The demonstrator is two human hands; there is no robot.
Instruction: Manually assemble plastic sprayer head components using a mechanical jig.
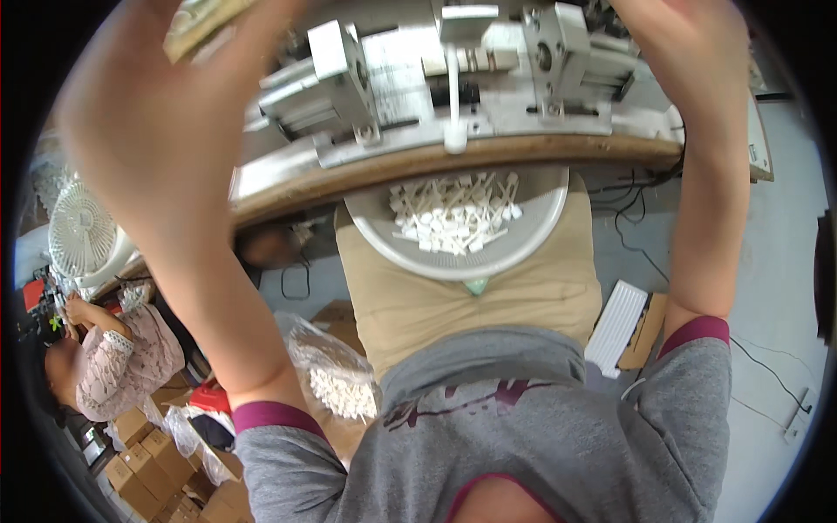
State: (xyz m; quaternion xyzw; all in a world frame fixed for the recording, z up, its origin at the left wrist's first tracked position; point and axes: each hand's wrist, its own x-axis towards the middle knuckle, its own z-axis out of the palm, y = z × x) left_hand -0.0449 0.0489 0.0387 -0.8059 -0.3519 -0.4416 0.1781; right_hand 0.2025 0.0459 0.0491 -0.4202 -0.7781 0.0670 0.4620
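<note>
Metal fixtures [344, 74] stand between the blurred left grip [161, 113] and cropped right grip [684, 26]; how open either is, or what it holds, I cannot tell. A white rod [453, 96] sits midway at the wood-edged tabletop [593, 149]; white sticks [453, 213] heap in a round basin [462, 271]. Dark print [475, 397] marks the grey shirt [523, 453].

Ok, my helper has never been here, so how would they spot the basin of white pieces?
Find the wooden-edged workbench across the top. Just below its edge, on the person's beige trousers, rests a round, pale-grey basin holding loose white pieces. Unlike the crumpled clear bag of white bits lower left, it has a smooth, curved rim.
</note>
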